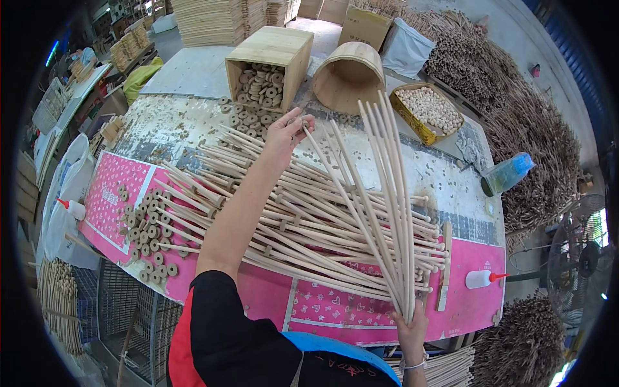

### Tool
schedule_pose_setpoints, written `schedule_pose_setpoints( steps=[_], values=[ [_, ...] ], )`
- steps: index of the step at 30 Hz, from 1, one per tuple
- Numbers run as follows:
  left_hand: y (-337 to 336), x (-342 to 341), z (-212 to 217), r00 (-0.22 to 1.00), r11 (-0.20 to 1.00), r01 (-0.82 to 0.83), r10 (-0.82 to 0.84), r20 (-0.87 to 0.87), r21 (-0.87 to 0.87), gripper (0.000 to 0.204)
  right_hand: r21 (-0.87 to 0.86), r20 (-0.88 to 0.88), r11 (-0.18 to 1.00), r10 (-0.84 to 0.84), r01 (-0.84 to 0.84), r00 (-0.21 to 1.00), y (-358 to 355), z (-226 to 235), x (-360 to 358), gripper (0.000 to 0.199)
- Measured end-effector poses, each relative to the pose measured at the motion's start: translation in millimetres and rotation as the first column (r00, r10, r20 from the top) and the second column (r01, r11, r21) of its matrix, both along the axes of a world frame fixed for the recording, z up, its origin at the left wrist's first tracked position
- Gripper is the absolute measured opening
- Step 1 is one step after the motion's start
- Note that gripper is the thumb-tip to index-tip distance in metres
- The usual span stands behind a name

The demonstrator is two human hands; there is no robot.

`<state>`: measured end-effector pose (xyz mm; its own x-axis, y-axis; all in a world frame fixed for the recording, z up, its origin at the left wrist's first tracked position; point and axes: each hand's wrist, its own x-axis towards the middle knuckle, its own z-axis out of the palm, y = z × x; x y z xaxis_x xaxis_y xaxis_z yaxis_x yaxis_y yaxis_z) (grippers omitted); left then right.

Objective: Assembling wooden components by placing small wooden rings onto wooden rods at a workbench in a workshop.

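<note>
My right hand [411, 329], at the table's near edge, is closed round the lower ends of several long thin wooden sticks [398, 219], which fan out upward. My left hand [288, 132] reaches forward with its fingers pinched on a small wooden ring [305, 124] at the upper tip of one of these sticks. Beneath my left arm lies a wide heap of similar sticks [309, 219] with knobbed ends, some with rings on them. Loose wooden rings [151, 226] are piled at the left of the table.
An open wooden box [267, 45] full of rings lies on its side at the back, next to a tipped wooden bucket [348, 77]. A yellow box [429, 113] holds small wooden balls. White glue bottles [478, 278] lie right and left. A fan [577, 258] stands right.
</note>
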<state>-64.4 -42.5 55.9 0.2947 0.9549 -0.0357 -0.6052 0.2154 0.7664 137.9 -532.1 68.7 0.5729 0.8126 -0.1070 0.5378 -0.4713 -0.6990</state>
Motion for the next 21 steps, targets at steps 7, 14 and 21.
schedule_pose_setpoints(
  steps=[7,14,21],
  values=[
    [-6.2,-4.2,5.2,0.998,0.999,-0.04,0.039,0.051,0.01,0.062,-0.05,0.175,0.999,-0.004,0.013,0.985,10.4,12.4,-4.3,0.033],
    [-16.5,4.2,-14.3,0.987,0.991,-0.12,0.125,0.101,-0.052,0.056,-0.048,0.309,0.999,0.012,0.003,0.951,35.8,26.6,-23.3,0.03],
    [-16.1,-10.6,-20.3,0.999,0.994,0.002,0.002,0.033,-0.107,0.033,-0.075,0.31,0.997,0.015,0.009,0.951,40.7,23.1,-23.6,0.03]
  ],
)
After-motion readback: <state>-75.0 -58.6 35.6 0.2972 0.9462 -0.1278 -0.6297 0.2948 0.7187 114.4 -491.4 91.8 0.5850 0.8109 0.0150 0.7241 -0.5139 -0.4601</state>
